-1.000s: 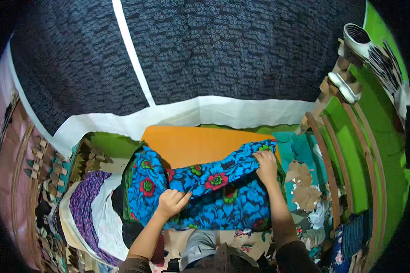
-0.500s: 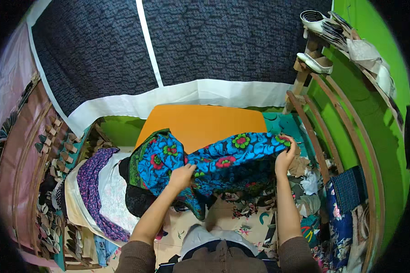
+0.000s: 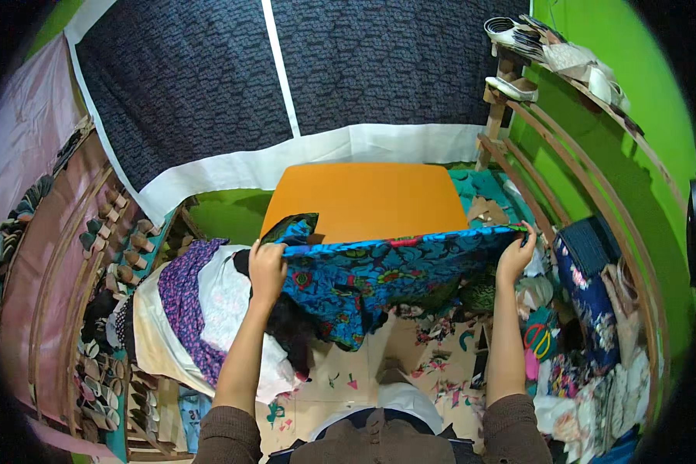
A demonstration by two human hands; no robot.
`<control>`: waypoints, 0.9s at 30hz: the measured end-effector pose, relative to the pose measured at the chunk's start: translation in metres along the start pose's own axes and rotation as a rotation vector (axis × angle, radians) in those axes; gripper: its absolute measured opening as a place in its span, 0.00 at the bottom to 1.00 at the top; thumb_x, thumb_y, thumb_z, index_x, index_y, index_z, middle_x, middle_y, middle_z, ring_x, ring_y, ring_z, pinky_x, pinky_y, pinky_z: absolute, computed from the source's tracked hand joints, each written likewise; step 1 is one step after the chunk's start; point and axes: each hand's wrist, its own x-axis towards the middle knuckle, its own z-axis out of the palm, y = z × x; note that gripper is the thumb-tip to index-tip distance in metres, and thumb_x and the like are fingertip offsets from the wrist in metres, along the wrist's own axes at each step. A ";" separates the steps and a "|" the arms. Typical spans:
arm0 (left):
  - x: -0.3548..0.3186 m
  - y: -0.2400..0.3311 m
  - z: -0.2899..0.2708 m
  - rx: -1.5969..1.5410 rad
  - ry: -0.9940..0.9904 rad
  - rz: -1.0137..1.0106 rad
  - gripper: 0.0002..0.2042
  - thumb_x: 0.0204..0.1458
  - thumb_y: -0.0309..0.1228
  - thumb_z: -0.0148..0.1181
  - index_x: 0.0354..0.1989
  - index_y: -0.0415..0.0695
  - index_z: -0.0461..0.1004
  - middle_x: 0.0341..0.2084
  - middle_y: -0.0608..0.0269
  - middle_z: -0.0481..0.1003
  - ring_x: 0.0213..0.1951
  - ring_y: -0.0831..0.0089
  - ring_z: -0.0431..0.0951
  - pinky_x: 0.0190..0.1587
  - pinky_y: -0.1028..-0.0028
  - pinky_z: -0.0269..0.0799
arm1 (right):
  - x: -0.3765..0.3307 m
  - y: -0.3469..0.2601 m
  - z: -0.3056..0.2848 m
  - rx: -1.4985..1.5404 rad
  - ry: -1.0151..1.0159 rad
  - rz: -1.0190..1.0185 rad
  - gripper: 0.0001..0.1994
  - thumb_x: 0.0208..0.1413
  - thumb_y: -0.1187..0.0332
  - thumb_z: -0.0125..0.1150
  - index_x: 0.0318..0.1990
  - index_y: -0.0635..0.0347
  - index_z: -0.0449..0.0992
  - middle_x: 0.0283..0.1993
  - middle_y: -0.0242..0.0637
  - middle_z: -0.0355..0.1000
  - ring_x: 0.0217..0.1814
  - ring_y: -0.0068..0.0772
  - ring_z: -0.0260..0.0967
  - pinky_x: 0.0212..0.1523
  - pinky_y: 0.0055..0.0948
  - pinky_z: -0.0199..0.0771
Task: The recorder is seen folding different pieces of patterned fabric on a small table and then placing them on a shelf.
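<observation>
A blue floral fabric with red and green flowers hangs stretched between my two hands, its upper edge nearly straight and its lower part drooping in folds. My left hand is closed on the upper left of the cloth, where a patterned flap stands up beyond the fingers. At the far right corner my right hand pinches the same edge. Past the cloth lies an orange tabletop, its near side hidden by the fabric. Black cloth shows below my left hand.
Left of me lie white fabric and purple patterned fabric. A rack of shoe parts lines the left side. Wooden rails run along the right, with navy floral cloth over them. Orange-handled scissors lie among scraps.
My left hand has moved left and up along the fabric, and my right hand slightly right. The cloth is now pulled wide, its upper edge straighter.
</observation>
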 end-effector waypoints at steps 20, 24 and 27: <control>-0.131 -0.023 -0.125 0.121 -0.492 0.232 0.08 0.38 0.31 0.60 0.28 0.47 0.72 0.19 0.63 0.71 0.28 0.64 0.71 0.37 0.61 0.65 | -0.018 -0.033 -0.160 -0.203 -0.056 -0.247 0.13 0.52 0.68 0.50 0.43 0.62 0.73 0.41 0.47 0.72 0.44 0.46 0.68 0.45 0.34 0.65; -0.166 -0.009 -0.097 -0.125 -0.706 -0.316 0.08 0.47 0.32 0.52 0.31 0.41 0.71 0.29 0.48 0.74 0.36 0.51 0.73 0.39 0.56 0.65 | -0.038 -0.014 -0.175 -0.420 -0.334 -0.220 0.15 0.47 0.61 0.55 0.35 0.65 0.74 0.30 0.49 0.72 0.32 0.49 0.68 0.34 0.37 0.65; -0.153 0.021 -0.095 -0.353 -0.605 -0.292 0.09 0.49 0.35 0.48 0.32 0.41 0.69 0.25 0.42 0.71 0.33 0.44 0.70 0.34 0.54 0.65 | -0.031 -0.011 -0.188 -0.331 -0.573 -0.067 0.13 0.46 0.63 0.54 0.29 0.65 0.75 0.21 0.47 0.69 0.23 0.43 0.66 0.28 0.37 0.62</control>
